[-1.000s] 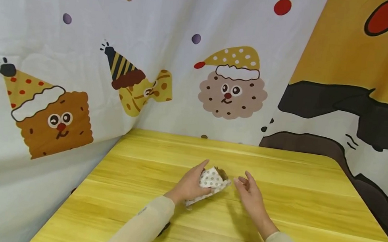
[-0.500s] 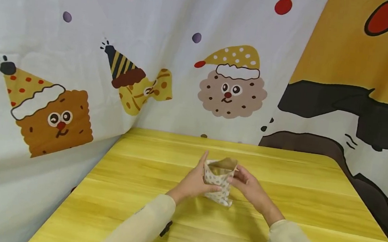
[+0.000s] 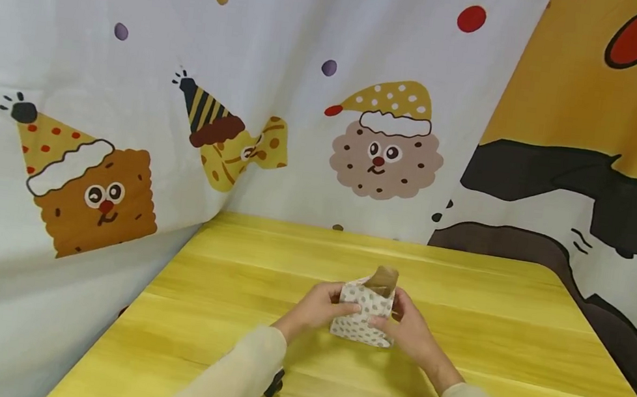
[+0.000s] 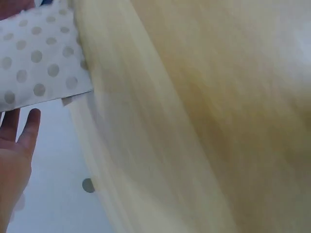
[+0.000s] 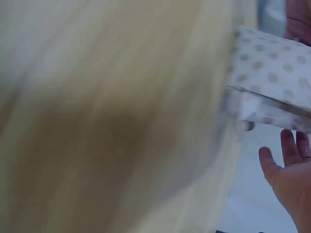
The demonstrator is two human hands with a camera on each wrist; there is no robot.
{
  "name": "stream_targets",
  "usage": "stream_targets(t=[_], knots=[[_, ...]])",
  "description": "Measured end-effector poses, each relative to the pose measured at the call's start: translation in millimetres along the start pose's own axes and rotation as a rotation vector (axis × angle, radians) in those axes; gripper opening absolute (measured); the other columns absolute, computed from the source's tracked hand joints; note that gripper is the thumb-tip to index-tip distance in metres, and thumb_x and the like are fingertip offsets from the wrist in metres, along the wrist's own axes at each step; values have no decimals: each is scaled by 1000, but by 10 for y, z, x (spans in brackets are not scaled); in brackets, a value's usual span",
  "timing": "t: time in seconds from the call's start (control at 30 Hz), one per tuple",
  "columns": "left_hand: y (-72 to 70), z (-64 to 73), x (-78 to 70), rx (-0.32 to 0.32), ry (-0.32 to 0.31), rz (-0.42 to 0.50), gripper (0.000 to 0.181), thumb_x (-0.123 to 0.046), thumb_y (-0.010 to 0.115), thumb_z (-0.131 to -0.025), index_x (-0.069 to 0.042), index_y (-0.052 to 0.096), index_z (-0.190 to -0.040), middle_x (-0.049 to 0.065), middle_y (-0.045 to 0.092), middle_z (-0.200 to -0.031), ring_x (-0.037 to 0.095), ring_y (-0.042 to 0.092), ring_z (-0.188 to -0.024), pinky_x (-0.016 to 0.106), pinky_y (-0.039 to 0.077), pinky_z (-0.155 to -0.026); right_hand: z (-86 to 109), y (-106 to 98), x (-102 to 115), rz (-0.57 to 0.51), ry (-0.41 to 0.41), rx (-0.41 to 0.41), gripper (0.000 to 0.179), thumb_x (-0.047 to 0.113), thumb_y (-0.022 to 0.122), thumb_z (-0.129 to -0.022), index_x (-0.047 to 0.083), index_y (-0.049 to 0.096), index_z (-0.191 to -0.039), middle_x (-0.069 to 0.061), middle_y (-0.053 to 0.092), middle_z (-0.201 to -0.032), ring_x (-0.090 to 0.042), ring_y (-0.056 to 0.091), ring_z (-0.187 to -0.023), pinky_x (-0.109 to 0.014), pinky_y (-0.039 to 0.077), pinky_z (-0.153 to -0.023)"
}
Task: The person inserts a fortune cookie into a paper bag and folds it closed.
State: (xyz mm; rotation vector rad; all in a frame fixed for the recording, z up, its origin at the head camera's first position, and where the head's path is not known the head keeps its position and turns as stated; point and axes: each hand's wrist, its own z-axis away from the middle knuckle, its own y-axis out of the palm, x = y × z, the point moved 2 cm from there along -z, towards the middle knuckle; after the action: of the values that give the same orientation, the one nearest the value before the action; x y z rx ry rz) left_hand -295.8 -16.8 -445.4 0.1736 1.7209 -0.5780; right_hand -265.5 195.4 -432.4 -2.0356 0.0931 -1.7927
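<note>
A small white paper bag (image 3: 360, 334) with grey-beige dots stands upright between both hands, above the table. Its brown-lined mouth points up, the back edge rising higher than the front. My left hand (image 3: 314, 308) holds the bag's left side, thumb across the front. On the right side my right hand (image 3: 414, 332) grips it with the thumb on the front too; its other fingers go behind the bag. The dotted bag (image 4: 36, 58) fills the upper left of the left wrist view. In the right wrist view a fold crosses the bag (image 5: 269, 68). What the bag contains is hidden.
The yellow wood-grain table (image 3: 213, 291) stretches around the hands. Behind and to the left hangs a white cloth (image 3: 292, 12) printed with cartoon biscuits. Dark wrist-worn devices (image 3: 275, 385) show below the sleeves.
The bag has turned from lying tilted in the left hand to upright. The right hand, apart from it a second ago, has moved left and now holds its right side.
</note>
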Motion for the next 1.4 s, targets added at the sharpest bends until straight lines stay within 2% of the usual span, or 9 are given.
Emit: stream_targets(t=[0.23, 0.33, 0.6, 0.73, 0.9, 1.03, 1.17, 1.3, 1.4], knots=[[-9, -56, -60, -91, 61, 89, 27, -29, 60, -101, -11, 75, -115, 0, 73, -110, 14, 66, -103, 34, 51, -96, -42, -11, 69, -77, -31, -106, 41, 31, 70, -94, 4, 61, -124, -10, 69, -101, -20, 67, -85, -34, 57, -73], [-39, -43, -79, -68, 53, 96, 31, -28, 54, -104, -6, 75, -111, 3, 73, -112, 16, 65, -109, 37, 47, -102, -28, -39, 90, -57, -43, -151, 30, 31, 67, -97, 2, 68, -106, -7, 66, -87, -16, 59, -75, -31, 51, -68], [-146, -41, -90, 6, 58, 69, 26, -21, 58, -102, -5, 74, -115, 5, 73, -113, 16, 67, -105, 33, 53, -92, -35, -101, 95, -56, -37, -121, 35, 30, 59, -101, -2, 72, -94, -11, 71, -88, -15, 62, -82, -29, 50, -76], [-203, -33, -99, -19, 41, 59, 21, -19, 64, -98, -6, 77, -108, 3, 74, -104, 14, 66, -96, 42, 55, -88, -30, -127, 55, -38, -12, -111, 36, 32, 59, -101, 0, 73, -92, -9, 72, -91, -14, 62, -88, -29, 50, -82], [-230, -33, -106, -40, 35, 17, 37, -27, 56, -103, 0, 74, -85, 6, 71, -89, 17, 63, -87, 49, 53, -89, -14, -134, 31, -37, 7, -132, 38, 32, 61, -100, -2, 70, -85, -8, 68, -86, -15, 56, -83, -32, 48, -79], [-213, -35, -96, -26, 13, 41, 43, -31, 50, -105, 2, 73, -90, 7, 71, -97, 18, 64, -89, 45, 54, -90, 9, -133, 35, -39, 15, -158, 40, 30, 62, -100, -5, 64, -79, -9, 65, -84, -17, 52, -80, -33, 46, -77], [-178, -27, -95, 27, -10, 76, 27, -25, 59, -102, -4, 75, -109, 6, 72, -106, 16, 66, -96, 44, 53, -93, 21, -137, 22, -56, 28, -154, 38, 29, 62, -100, -5, 68, -84, -9, 69, -88, -16, 59, -86, -32, 49, -80], [-157, -13, -111, 33, 2, 27, 22, -19, 60, -101, -4, 76, -100, 3, 73, -98, 12, 66, -94, 34, 55, -88, 23, -142, 3, -56, 42, -119, 33, 31, 63, -99, 0, 73, -105, -4, 65, -76, -12, 57, -72, -31, 48, -81], [-168, -13, -113, 14, 25, 14, 24, -16, 54, -104, -3, 75, -103, 5, 72, -100, 12, 65, -92, 30, 56, -83, 12, -153, -10, -31, 29, -106, 35, 28, 62, -100, 4, 69, -124, -7, 67, -86, -14, 61, -85, -36, 50, -88]])
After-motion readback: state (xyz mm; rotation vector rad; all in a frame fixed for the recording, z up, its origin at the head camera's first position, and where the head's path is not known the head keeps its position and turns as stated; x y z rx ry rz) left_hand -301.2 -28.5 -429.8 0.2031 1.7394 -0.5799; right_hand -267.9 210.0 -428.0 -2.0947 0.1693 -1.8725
